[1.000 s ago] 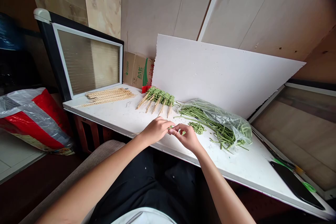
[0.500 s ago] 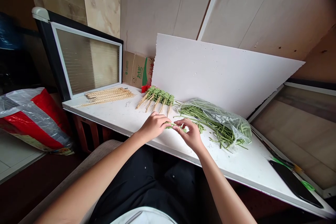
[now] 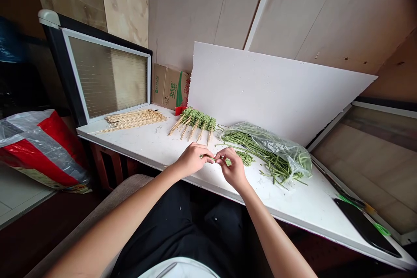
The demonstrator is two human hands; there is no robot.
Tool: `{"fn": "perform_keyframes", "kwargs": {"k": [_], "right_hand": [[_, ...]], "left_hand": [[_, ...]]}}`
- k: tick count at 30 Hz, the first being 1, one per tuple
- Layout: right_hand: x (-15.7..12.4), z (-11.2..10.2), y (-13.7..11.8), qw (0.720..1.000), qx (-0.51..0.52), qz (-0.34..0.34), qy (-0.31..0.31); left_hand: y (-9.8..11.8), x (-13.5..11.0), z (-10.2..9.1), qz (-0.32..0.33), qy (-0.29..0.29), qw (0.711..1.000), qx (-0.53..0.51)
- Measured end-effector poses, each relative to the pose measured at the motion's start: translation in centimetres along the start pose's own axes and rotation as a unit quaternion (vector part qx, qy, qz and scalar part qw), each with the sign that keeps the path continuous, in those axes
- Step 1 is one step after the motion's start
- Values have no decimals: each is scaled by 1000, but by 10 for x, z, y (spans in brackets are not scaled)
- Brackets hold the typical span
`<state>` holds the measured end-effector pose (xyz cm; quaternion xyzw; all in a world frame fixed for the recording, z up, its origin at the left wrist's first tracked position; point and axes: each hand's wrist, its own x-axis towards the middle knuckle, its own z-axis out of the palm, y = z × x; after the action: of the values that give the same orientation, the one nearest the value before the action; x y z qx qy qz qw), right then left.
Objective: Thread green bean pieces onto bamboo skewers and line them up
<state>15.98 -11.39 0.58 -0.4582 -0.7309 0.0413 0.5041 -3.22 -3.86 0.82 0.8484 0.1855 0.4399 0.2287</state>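
Both hands meet just above the front part of the white table. My left hand (image 3: 191,160) is closed, its thumb and fingers pinching a green bean piece (image 3: 206,156). The fingertips of my right hand (image 3: 233,168) pinch the same spot from the other side, close to the left fingertips. A thin pale tip, perhaps a skewer end (image 3: 166,166), shows beside my left wrist; the palm hides the rest. Just beyond my right hand lies a pile of cut green bean pieces (image 3: 246,159). Behind the hands sit several finished bean skewers (image 3: 199,120), laid together with their sticks toward me.
Bare bamboo skewers (image 3: 137,118) lie on the left of the white table (image 3: 150,143). A clear plastic bag (image 3: 301,156) partly covers long green beans (image 3: 254,145) at right. A black phone (image 3: 365,226) lies near the right edge. A white board (image 3: 267,87) leans behind; a cardboard box (image 3: 167,87) stands nearby.
Both hands have drawn closer together and shifted slightly down. The row of beans seen between them earlier is now mostly covered by fingers. A pale tip now shows by my left wrist.
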Motion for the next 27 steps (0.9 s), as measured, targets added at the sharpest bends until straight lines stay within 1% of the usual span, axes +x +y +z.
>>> {"fn": "perform_keyframes", "kwargs": {"k": [4,8,10,13,15,17,19,21,22,25,27], "right_hand": [[-1,2,-2,1000,21,-5,-7],[0,1,2,999,54,-2,-8],[1,-2,10,998,66,15,-2],[4,-12,26,995,78,58,13],[5,-21,38,995,53,84,13],[4,-29,50,995,-12,98,-16],[1,-35,63,988,-82,104,-74],[-3,-40,75,978,-121,109,-130],[-6,-41,81,974,-131,111,-148],[-12,-41,93,969,-148,111,-167],[-14,-40,94,967,-151,105,-175]], "left_hand": [[3,0,0,-17,-18,998,-59],[2,-1,-2,-63,-25,991,-119],[-2,-1,-4,-83,-30,986,-139],[-11,-1,-6,-108,-22,981,-158],[-18,0,-7,-126,-17,978,-163],[-24,0,-7,-137,-27,976,-167],[-28,-1,-5,-148,-42,971,-182],[-33,-3,-1,-170,-53,962,-207],[-35,-4,1,-183,-57,956,-222],[-39,-6,4,-211,-79,938,-264],[-41,-6,5,-220,-94,927,-287]]}}
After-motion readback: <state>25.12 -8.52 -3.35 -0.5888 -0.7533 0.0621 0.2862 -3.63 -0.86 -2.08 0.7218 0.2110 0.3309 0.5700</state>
